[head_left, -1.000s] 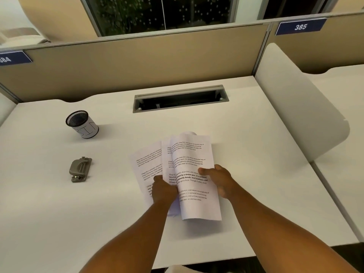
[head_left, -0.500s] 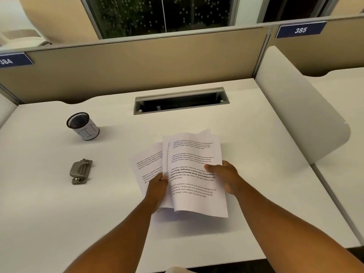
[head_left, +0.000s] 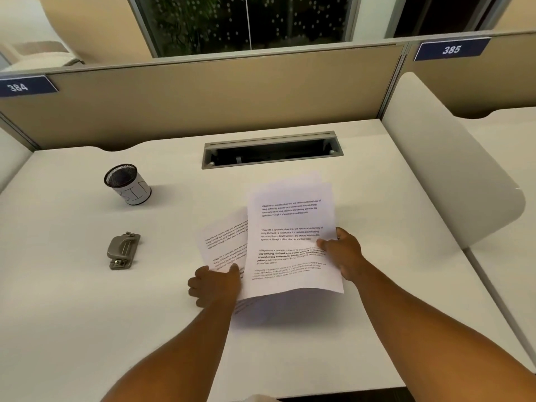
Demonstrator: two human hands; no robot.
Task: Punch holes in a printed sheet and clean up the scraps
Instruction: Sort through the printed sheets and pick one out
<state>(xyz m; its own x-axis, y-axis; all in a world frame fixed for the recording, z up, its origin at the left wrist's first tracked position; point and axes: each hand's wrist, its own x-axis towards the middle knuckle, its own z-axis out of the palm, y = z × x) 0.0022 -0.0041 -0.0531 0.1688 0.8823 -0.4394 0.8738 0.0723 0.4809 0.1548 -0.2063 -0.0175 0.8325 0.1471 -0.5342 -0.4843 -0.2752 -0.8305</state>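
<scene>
A printed top sheet is lifted off the white desk, and my right hand pinches its right edge with the thumb on top. More printed sheets lie fanned out beneath and to the left. My left hand grips the lower left corner of those sheets. A grey metal hole punch lies on the desk well left of the papers. Behind it stands a small black mesh bin wrapped in a white label.
A recessed cable tray opens in the desk behind the papers. A tan partition closes the back. A white curved divider rises on the right, with another desk beyond it.
My right hand has drawn the top sheet up and to the right, away from the other sheets. My left hand has slid to the lower left corner of the lower sheets.
</scene>
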